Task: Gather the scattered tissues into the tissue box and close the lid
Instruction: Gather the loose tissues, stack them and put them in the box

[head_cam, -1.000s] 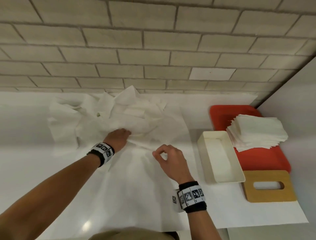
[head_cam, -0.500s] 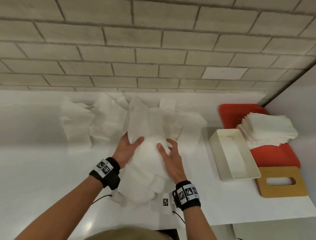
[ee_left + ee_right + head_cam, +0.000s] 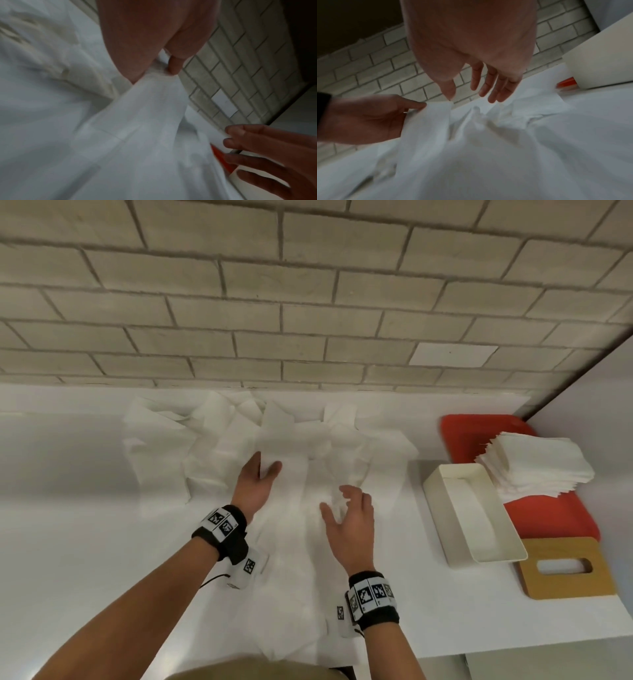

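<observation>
A loose heap of white scattered tissues (image 3: 308, 446) covers the middle of the white counter. My left hand (image 3: 260, 474) pinches the top edge of one sheet (image 3: 145, 108) between thumb and fingers (image 3: 171, 66); the sheet hangs down from the pinch. My right hand (image 3: 346, 508) hovers just right of it, fingers (image 3: 489, 86) spread and straight, holding nothing. The cream tissue box (image 3: 445, 508) stands without its lid to the right. Its wooden lid (image 3: 568, 587), with an oval slot, lies flat on the counter in front of the box.
A red tray (image 3: 472, 429) at the right carries a neat stack of folded tissues (image 3: 537, 467). A brick wall (image 3: 308, 302) closes the back and a white side panel (image 3: 609, 412) the right. The counter's front edge (image 3: 513, 645) runs just beyond the lid.
Both hands were cupped round a bundle of tissues; now the right hand has let go and spread open, while the left still holds a sheet's edge.
</observation>
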